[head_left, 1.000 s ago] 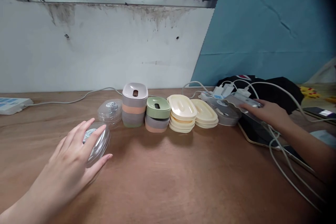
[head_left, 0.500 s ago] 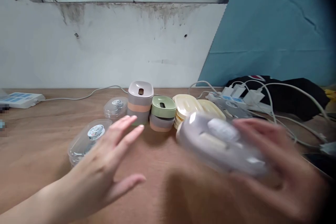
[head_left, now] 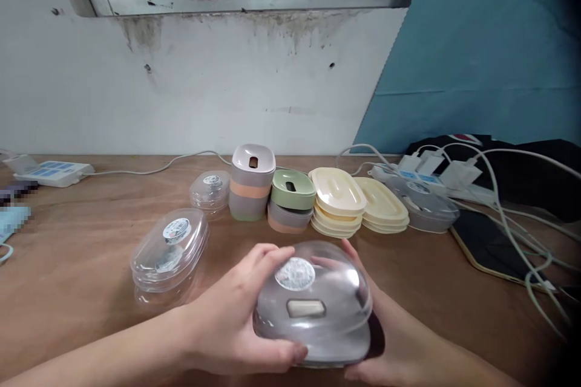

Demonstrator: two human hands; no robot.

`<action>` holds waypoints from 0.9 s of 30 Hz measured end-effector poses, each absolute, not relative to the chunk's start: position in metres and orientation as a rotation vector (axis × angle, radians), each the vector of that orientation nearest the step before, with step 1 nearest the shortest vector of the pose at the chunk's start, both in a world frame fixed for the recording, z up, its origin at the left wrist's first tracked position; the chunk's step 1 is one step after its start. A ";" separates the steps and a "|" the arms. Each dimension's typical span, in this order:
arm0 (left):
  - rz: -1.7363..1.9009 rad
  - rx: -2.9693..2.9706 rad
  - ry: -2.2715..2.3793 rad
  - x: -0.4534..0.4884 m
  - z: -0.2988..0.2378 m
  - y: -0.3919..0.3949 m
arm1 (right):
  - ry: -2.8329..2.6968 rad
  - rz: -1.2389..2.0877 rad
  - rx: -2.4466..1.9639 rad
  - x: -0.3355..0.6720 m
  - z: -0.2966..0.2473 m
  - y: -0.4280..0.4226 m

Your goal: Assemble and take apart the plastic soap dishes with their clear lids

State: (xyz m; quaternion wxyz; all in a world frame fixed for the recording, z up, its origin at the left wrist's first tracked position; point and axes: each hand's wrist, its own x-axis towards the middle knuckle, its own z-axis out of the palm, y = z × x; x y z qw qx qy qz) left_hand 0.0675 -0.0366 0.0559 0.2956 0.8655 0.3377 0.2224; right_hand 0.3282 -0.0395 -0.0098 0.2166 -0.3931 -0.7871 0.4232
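A grey soap box with a clear domed lid (head_left: 318,308) and a round sticker sits between both my hands, low over the wooden table (head_left: 82,266). My left hand (head_left: 236,320) wraps its left side, fingers curled over the lid. My right hand (head_left: 390,338) cups it from below and the right. To the left lies a stack of clear lids (head_left: 169,254). Behind stand another clear lid stack (head_left: 209,191), a tall stack of coloured trays (head_left: 252,182), a green and grey stack (head_left: 292,201), two cream lid stacks (head_left: 338,201) and a grey lidded box (head_left: 424,208).
A white power strip with chargers (head_left: 422,168) and loose white cables (head_left: 521,217) lie at the right, over a dark tablet (head_left: 488,245) and black cloth. Another white power strip (head_left: 52,172) lies at far left. A white wall and window sill stand behind.
My right hand brought the grey lidded box from the far right to the front centre. My left hand left the clear lid stack and took hold of the box too.
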 end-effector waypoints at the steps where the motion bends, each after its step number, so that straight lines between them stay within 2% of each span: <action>1: 0.666 2.335 0.965 0.062 0.063 -0.038 | -2.197 1.170 -1.102 0.329 -0.009 -0.039; 3: 0.843 2.446 1.238 0.045 0.079 -0.039 | -2.247 1.157 -1.124 0.330 -0.007 -0.039; 5: 0.950 2.467 1.716 0.022 0.088 -0.039 | -2.287 1.140 -1.138 0.330 -0.005 -0.039; 7: 0.766 2.267 2.266 -0.002 0.088 -0.038 | -2.314 1.127 -1.148 0.330 -0.001 -0.039; 9: 0.490 2.084 2.490 -0.022 0.078 -0.036 | -2.327 1.130 -1.135 0.327 0.002 -0.039; 12: 0.243 1.967 2.475 -0.039 0.057 -0.036 | -2.321 1.124 -1.129 0.323 0.006 -0.039; 15: 0.242 1.953 2.441 -0.040 0.051 -0.036 | -2.353 1.106 -1.142 0.319 0.009 -0.039; 19: 0.249 1.977 2.495 -0.030 0.076 -0.022 | -2.427 1.108 -1.155 0.318 0.011 -0.038; 23: 0.238 2.079 2.548 -0.019 0.106 0.024 | -2.437 1.096 -1.151 0.318 0.011 -0.037; 27: 0.054 2.167 2.496 0.001 0.106 0.068 | -2.426 1.076 -1.129 0.318 0.005 -0.032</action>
